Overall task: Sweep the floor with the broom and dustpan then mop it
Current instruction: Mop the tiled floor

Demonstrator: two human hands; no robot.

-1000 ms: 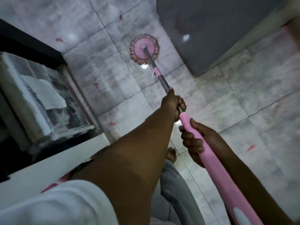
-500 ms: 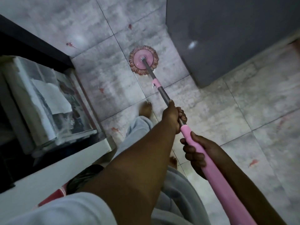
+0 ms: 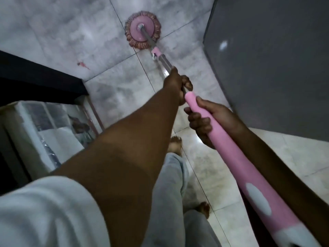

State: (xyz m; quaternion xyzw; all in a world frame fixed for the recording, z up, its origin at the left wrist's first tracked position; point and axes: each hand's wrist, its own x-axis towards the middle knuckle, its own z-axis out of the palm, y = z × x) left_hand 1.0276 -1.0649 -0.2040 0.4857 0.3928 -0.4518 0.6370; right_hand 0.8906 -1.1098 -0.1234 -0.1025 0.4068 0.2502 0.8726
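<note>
- The mop (image 3: 231,155) reaches out ahead over the tiled floor (image 3: 71,32). Its round head (image 3: 137,33) lies flat on the tiles, a little left of the grey unit (image 3: 276,68).
- 2 hands hold it, 1 ahead of the other, both close by the unit's left edge. The left hand (image 3: 175,83) is wrapped round the bare metal pole (image 3: 164,62). The right hand (image 3: 224,118) is curled round the top end of the pink grip (image 3: 193,102), just behind the left.
- It looks light: a thin tube and a small stringy head. The 2 hands serve for steering and push, not for bearing load.
- The pole looks stiff and smooth, and polished metal may slip in a damp palm. The thicker pink grip is the surer hold, while a hand on the metal gives reach and downward press.
- The head is a soft fringe round a hard pink disc. It should drag when wet and give way against the unit's base.
- The pink collar (image 3: 155,51) on the pole, between head and left hand, may be a length lock and is best left ungripped.
- The tiles are glossy and probably slick once wet, and a bare foot (image 3: 175,144) stands on them left of the unit.
</note>
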